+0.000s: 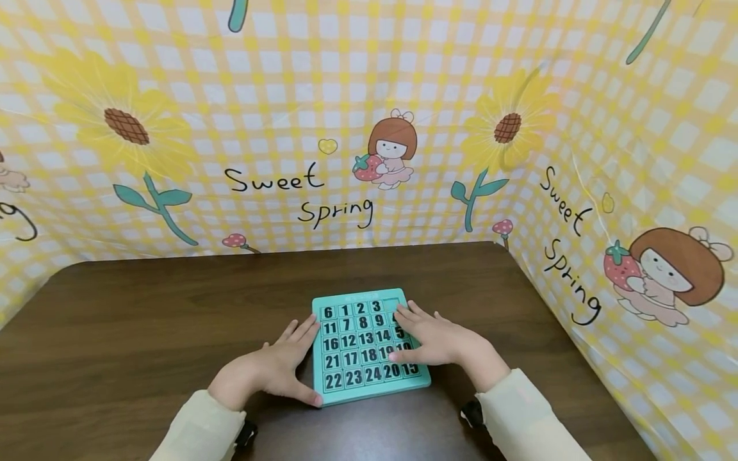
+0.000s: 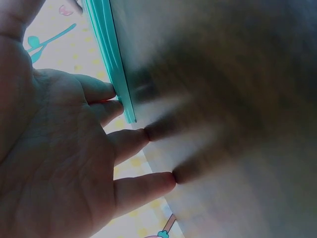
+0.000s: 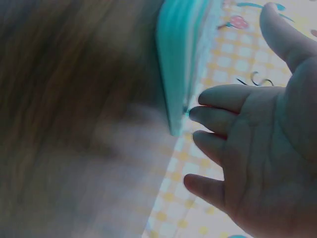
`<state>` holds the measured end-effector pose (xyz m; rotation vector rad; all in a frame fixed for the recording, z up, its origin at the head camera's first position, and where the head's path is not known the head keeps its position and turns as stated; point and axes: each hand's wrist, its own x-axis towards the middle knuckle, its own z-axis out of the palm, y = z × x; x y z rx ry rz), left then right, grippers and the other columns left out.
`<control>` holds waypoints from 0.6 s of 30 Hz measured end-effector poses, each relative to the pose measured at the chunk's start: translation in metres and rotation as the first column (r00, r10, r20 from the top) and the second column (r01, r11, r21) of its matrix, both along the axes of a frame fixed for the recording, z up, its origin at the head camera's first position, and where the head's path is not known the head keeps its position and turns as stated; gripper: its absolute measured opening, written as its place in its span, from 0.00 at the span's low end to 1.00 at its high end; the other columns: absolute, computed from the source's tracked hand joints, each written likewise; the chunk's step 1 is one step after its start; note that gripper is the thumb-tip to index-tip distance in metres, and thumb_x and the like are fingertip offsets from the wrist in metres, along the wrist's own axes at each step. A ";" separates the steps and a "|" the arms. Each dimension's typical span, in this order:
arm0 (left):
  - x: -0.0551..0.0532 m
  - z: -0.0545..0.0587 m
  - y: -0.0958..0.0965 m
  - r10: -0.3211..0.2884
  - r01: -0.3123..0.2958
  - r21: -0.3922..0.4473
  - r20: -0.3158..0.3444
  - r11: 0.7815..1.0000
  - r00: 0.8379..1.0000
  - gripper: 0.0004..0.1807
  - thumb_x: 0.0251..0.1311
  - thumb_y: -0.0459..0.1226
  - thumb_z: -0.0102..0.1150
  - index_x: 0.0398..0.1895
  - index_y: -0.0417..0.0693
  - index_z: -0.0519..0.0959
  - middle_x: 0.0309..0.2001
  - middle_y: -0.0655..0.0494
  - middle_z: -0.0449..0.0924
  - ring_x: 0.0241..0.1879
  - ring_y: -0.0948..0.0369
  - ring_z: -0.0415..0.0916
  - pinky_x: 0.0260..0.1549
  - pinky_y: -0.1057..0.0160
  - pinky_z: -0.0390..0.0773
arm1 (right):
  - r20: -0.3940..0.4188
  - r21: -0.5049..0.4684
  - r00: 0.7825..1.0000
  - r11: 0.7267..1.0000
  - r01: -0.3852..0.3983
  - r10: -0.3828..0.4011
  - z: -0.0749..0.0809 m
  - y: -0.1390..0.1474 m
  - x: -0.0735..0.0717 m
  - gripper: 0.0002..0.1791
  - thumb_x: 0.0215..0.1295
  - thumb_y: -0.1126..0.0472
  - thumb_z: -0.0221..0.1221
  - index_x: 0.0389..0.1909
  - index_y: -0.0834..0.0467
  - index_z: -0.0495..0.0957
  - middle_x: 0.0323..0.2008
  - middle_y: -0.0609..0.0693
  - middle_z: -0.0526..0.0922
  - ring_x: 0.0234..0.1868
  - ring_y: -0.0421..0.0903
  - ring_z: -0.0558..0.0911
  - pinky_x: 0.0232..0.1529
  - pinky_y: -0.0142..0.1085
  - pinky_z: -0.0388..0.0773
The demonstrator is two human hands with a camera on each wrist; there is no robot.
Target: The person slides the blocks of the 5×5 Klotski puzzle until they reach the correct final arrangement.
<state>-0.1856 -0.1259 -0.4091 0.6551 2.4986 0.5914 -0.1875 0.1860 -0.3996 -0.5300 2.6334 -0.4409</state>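
A turquoise number slide puzzle [image 1: 359, 346] lies flat on the brown table, its numbered tiles facing up and a vacant slot at its top right corner. Along its left edge rests my left hand [image 1: 277, 366], fingers spread, thumb at the lower left corner; the left wrist view shows two fingertips against the puzzle's side [image 2: 111, 49]. My right hand [image 1: 444, 339] reaches over the right columns with extended fingers, partly covering tiles there. In the right wrist view its fingers [image 3: 218, 119] are near the puzzle's side [image 3: 173, 64]; whether they touch a tile is unclear.
The dark wooden table [image 1: 173, 320] extends around the puzzle. A yellow checked cloth [image 1: 277, 115] with flowers and cartoon figures hangs behind the table and along its right side. Light sleeves [image 1: 202, 426] cover my forearms, with dark bands at both wrists.
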 end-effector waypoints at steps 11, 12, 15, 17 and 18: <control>0.000 -0.001 0.000 0.004 -0.004 -0.006 0.008 1.000 1.000 0.73 0.40 0.60 0.77 0.80 0.42 0.40 0.82 0.47 0.32 0.79 0.38 0.31 0.58 0.17 0.43 | 0.013 -0.057 1.000 0.998 0.007 -0.007 -0.001 0.003 0.006 0.49 0.66 0.35 0.57 0.78 0.58 0.53 0.81 0.50 0.46 0.81 0.54 0.40 0.74 0.64 0.43; 0.000 -0.001 0.000 0.004 -0.004 -0.006 0.009 1.000 1.000 0.73 0.40 0.60 0.77 0.80 0.42 0.40 0.82 0.47 0.32 0.79 0.38 0.31 0.58 0.17 0.43 | 0.015 -0.059 1.000 0.998 0.008 -0.007 -0.001 0.004 0.006 0.49 0.66 0.35 0.57 0.78 0.57 0.52 0.81 0.50 0.46 0.81 0.53 0.40 0.75 0.64 0.43; 0.000 -0.001 0.000 0.003 -0.003 -0.006 0.009 1.000 1.000 0.73 0.40 0.60 0.77 0.80 0.42 0.40 0.82 0.47 0.32 0.79 0.38 0.31 0.58 0.17 0.43 | 0.018 -0.066 1.000 0.998 0.004 -0.002 -0.003 0.004 0.003 0.49 0.66 0.35 0.57 0.78 0.58 0.51 0.81 0.52 0.45 0.81 0.54 0.39 0.74 0.64 0.43; -0.001 -0.001 0.000 0.001 0.000 -0.003 0.010 1.000 1.000 0.73 0.40 0.60 0.77 0.80 0.42 0.39 0.82 0.47 0.32 0.79 0.38 0.31 0.58 0.17 0.43 | 0.024 -0.070 1.000 0.998 0.005 -0.004 -0.003 0.005 0.000 0.50 0.66 0.36 0.57 0.79 0.58 0.50 0.81 0.52 0.44 0.81 0.54 0.39 0.75 0.64 0.43; -0.001 -0.001 0.000 -0.001 0.001 -0.003 0.010 1.000 1.000 0.73 0.40 0.60 0.77 0.80 0.42 0.39 0.82 0.47 0.31 0.79 0.38 0.31 0.58 0.17 0.43 | 0.027 -0.073 1.000 0.997 0.008 -0.006 -0.003 0.005 -0.001 0.50 0.66 0.36 0.58 0.79 0.58 0.50 0.81 0.52 0.43 0.81 0.53 0.39 0.75 0.64 0.42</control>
